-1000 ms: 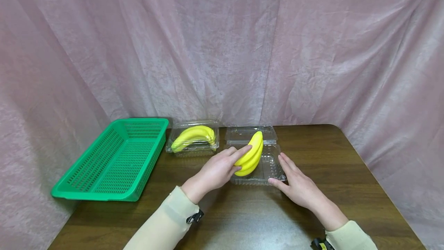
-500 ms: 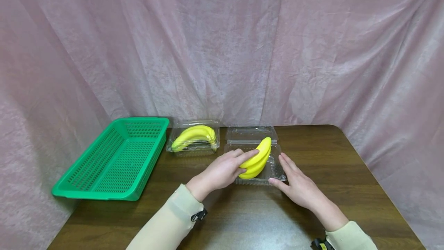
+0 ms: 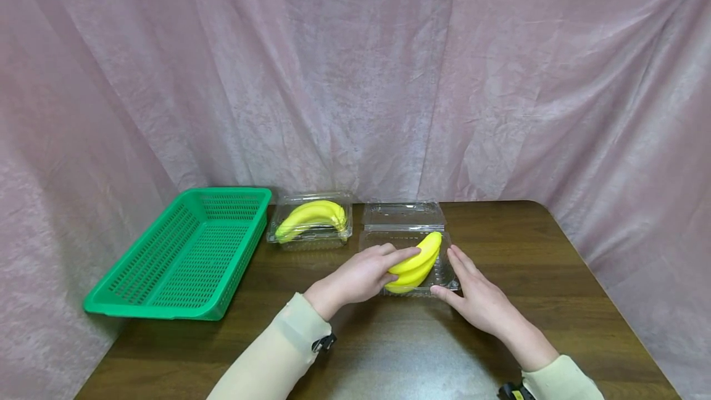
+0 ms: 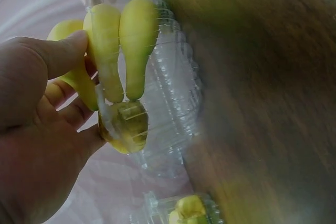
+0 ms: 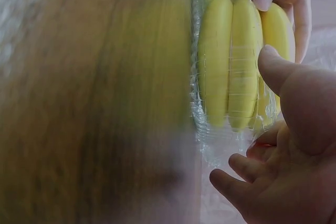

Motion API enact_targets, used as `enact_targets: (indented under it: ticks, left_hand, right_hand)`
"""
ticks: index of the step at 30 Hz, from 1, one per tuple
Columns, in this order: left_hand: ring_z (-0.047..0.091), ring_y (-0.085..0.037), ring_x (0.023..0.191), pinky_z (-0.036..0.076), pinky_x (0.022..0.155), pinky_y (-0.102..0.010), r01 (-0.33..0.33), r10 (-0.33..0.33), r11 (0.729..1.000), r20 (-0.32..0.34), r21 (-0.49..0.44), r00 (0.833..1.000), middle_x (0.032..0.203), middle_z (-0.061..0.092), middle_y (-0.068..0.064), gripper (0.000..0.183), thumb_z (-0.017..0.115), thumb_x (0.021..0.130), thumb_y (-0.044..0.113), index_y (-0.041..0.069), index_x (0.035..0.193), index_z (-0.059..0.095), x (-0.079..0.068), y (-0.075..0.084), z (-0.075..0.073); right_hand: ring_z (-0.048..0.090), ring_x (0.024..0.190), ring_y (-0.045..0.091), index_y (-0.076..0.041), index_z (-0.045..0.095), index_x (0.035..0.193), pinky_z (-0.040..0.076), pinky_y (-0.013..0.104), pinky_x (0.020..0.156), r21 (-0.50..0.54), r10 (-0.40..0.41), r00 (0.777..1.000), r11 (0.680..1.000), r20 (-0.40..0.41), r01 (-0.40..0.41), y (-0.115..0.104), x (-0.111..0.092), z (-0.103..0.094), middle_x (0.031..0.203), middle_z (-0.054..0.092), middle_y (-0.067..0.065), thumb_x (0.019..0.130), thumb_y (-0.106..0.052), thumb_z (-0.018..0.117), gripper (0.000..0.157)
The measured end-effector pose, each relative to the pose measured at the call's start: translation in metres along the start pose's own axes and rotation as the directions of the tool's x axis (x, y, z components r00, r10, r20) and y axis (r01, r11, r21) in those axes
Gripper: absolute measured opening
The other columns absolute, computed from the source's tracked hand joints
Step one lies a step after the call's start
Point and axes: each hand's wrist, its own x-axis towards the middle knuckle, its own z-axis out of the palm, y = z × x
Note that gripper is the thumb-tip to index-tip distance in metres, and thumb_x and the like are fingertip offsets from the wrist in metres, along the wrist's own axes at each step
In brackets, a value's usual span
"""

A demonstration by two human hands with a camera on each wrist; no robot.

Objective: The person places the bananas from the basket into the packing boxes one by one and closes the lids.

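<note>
A yellow bunch of bananas [image 3: 418, 266] is held by my left hand [image 3: 360, 274], thumb and fingers about its stem end. The bunch sits down in the base of a clear plastic clamshell box [image 3: 379, 239], whose lid [image 3: 403, 216] lies folded back. In the left wrist view the bananas [image 4: 139, 45] show through the clear side wall. At the box's right side, my right hand [image 3: 482, 300] rests with its fingers spread and straight, touching the edge. The right wrist view shows that hand's thumb beside the box wall [image 5: 210, 135].
Left of the open box stands a closed clear box [image 3: 272, 238] with another bunch of bananas [image 3: 311, 218] inside. A green plastic basket [image 3: 213, 310] occupies the left side of the brown wooden table [image 3: 528, 252]. Behind the table hangs a pink curtain [image 3: 355, 79].
My left hand has moved right and toward the near side, lowering the bananas into the box base. The bunch now lies flatter. My right hand has stayed in place.
</note>
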Motion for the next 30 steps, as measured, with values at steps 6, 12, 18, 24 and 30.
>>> enact_targets:
  ticks: [6, 12, 18, 24, 30]
  left_hand:
    - [0.062, -0.017, 0.11, 0.052, 0.103, -0.035, 0.003, -0.003, 1.0, 0.009, -0.019, 1.0, 0.119, 0.065, 0.001, 0.074, 0.075, 0.106, 0.008, 0.024, 0.171, 0.044, 0.0, -0.001, 0.0]
    - [0.06, -0.016, 0.114, 0.051, 0.106, -0.034, 0.041, -0.038, 0.997, 0.048, -0.059, 0.998, 0.124, 0.064, 0.001, 0.073, 0.07, 0.109, 0.009, 0.026, 0.173, 0.039, 0.0, -0.003, 0.002]
    - [0.059, -0.015, 0.116, 0.051, 0.106, -0.035, 0.073, -0.067, 0.993, 0.068, -0.091, 0.995, 0.126, 0.063, 0.001, 0.074, 0.067, 0.11, 0.008, 0.031, 0.174, 0.037, 0.0, -0.008, 0.006]
    - [0.061, -0.019, 0.122, 0.051, 0.109, -0.038, 0.094, -0.09, 0.993, 0.053, -0.078, 0.995, 0.134, 0.063, -0.003, 0.073, 0.065, 0.11, 0.004, 0.028, 0.173, 0.038, -0.003, -0.009, 0.01]
    - [0.062, -0.022, 0.13, 0.049, 0.115, -0.039, 0.102, -0.101, 0.993, 0.028, -0.055, 0.994, 0.142, 0.062, -0.005, 0.071, 0.063, 0.109, 0.0, 0.023, 0.172, 0.039, -0.004, -0.007, 0.009]
  right_hand:
    - [0.039, 0.156, 0.05, -0.001, 0.022, 0.175, 0.041, 0.076, 0.112, -0.004, -0.031, 0.999, 1.0, -0.034, 0.031, 0.01, 0.003, 0.007, 0.182, 0.017, 0.019, 0.108, -0.06, 0.066, 0.1]
    - [0.037, 0.157, 0.051, 0.003, 0.023, 0.174, 0.041, 0.075, 0.114, -0.005, -0.004, 1.0, 1.0, -0.003, 0.004, 0.002, 0.002, 0.0, 0.181, 0.018, 0.024, 0.107, -0.063, 0.064, 0.103]
    - [0.035, 0.158, 0.05, 0.002, 0.021, 0.174, 0.04, 0.074, 0.115, -0.004, 0.009, 1.0, 1.0, 0.013, -0.009, -0.001, 0.001, -0.002, 0.181, 0.017, 0.023, 0.108, -0.062, 0.064, 0.102]
    - [0.036, 0.156, 0.053, 0.001, 0.022, 0.174, 0.039, 0.078, 0.113, 0.02, -0.022, 1.0, 1.0, -0.012, 0.022, 0.004, 0.001, 0.001, 0.181, 0.018, 0.024, 0.107, -0.064, 0.064, 0.102]
    - [0.039, 0.156, 0.052, -0.001, 0.024, 0.175, 0.041, 0.077, 0.112, 0.007, -0.051, 0.998, 0.999, -0.038, 0.052, 0.011, 0.001, 0.005, 0.181, 0.02, 0.022, 0.108, -0.061, 0.065, 0.099]
